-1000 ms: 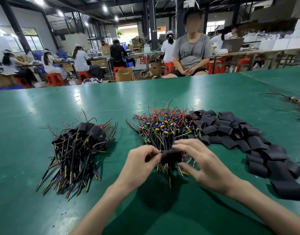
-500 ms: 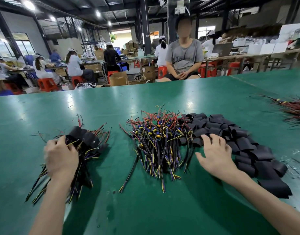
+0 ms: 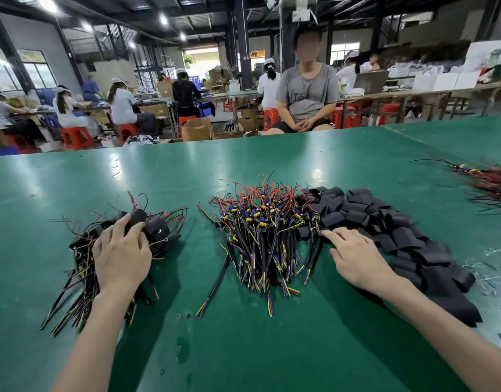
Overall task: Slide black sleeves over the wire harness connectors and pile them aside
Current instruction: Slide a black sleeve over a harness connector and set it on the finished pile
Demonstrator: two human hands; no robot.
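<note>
Centrally on the green table [image 3: 243, 171], unsleeved harnesses [image 3: 266, 230] lie between the finished pile [image 3: 161, 233] and black sleeves [image 3: 385, 222]; sleeves look light and soft, so pinch one at its rim; left hand [image 3: 122, 256] rests loose-fingered on the finished pile; right hand [image 3: 356, 256], fingers straight, touches the sleeves.

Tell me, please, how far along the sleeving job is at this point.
Done: a pile of sleeved harnesses, with the left hand resting on it. In hand: the right hand touches the loose black sleeves, none picked up yet. Left: the middle heap of bare harnesses, seemingly the larger share.
</note>
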